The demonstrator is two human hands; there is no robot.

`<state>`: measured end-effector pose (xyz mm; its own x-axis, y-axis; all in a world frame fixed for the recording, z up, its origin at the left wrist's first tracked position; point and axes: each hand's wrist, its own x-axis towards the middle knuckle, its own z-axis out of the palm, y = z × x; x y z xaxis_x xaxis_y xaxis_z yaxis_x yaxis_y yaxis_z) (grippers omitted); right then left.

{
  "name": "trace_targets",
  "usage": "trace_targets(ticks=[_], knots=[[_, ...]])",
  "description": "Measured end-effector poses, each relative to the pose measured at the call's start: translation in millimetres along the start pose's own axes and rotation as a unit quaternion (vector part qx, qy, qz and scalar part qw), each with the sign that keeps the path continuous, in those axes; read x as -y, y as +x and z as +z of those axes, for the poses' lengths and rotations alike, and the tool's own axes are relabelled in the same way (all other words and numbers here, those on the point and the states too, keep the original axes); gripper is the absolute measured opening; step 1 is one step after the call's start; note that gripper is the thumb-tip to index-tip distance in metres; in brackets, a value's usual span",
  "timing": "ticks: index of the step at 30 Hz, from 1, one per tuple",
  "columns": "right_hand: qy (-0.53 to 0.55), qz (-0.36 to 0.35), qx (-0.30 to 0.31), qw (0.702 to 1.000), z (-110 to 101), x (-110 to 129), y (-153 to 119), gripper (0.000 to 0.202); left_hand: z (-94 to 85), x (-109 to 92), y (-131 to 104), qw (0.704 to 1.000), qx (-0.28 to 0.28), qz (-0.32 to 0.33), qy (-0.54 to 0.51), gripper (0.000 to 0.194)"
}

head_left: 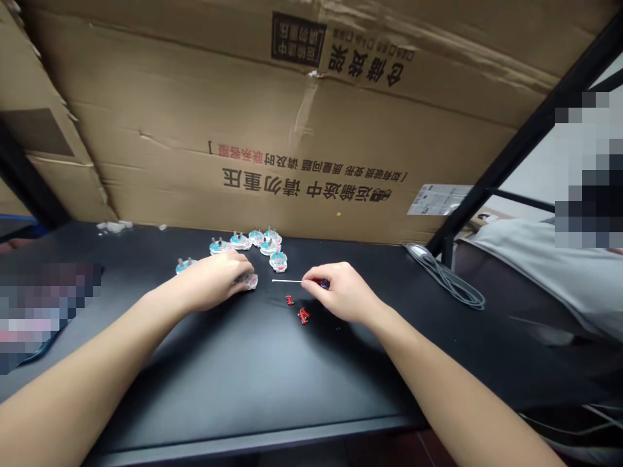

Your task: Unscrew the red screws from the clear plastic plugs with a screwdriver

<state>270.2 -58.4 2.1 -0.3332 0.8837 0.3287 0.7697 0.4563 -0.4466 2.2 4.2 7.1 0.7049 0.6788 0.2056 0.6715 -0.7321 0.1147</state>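
My left hand [219,275] is closed around a small clear plastic plug piece [250,281] with a reddish mark; the fingers hide part of it. Pinched in my right hand [341,288] is a small screwdriver [287,281], its thin bright shaft pointing left toward that piece, a gap between them. A bit of dark purple handle shows at the palm. Below the shaft lie a small red part [289,300] and a larger red part [304,316] with metal bits. Behind my left hand, several clear and blue plug pieces [240,240] stand with metal prongs up.
A large cardboard sheet [272,123] rises behind the black table [243,389]. White scraps [115,227] lie at the back left. A coiled grey cable [452,285] lies on the right, near the black rack post [487,175]. A person in light clothing [545,259] is beyond it.
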Motion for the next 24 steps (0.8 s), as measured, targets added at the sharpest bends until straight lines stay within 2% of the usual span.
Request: trace_targets(ticks=[7,10,13,16,19,22,24], knots=[[0.018,-0.004,-0.014,1.0,0,2,0,0.021,-3.7,-5,-5,1.0,0.008,-0.018,0.016,0.045],[0.014,-0.001,-0.003,1.0,0,2,0,0.021,-2.3,-6,-7,0.998,0.034,-0.036,0.03,0.04],[0.016,-0.008,-0.005,1.0,0,4,-1,0.02,-2.2,-8,-8,0.998,0.034,-0.038,0.031,0.03],[0.024,-0.023,-0.037,0.999,-1,6,-2,0.021,-5.6,-14,-7,1.0,-0.005,-0.021,-0.009,0.03],[0.025,-0.039,-0.093,0.995,-4,8,-3,0.024,-10.9,-23,-7,0.991,-0.074,-0.008,-0.112,0.028],[-0.029,-0.041,-0.107,0.993,-9,7,-3,0.023,-14.0,-31,-7,0.967,-0.13,-0.035,-0.217,0.035],[-0.046,-0.031,-0.118,0.991,-13,7,-4,0.023,-13.8,-33,-8,0.94,-0.159,-0.06,-0.296,0.037]])
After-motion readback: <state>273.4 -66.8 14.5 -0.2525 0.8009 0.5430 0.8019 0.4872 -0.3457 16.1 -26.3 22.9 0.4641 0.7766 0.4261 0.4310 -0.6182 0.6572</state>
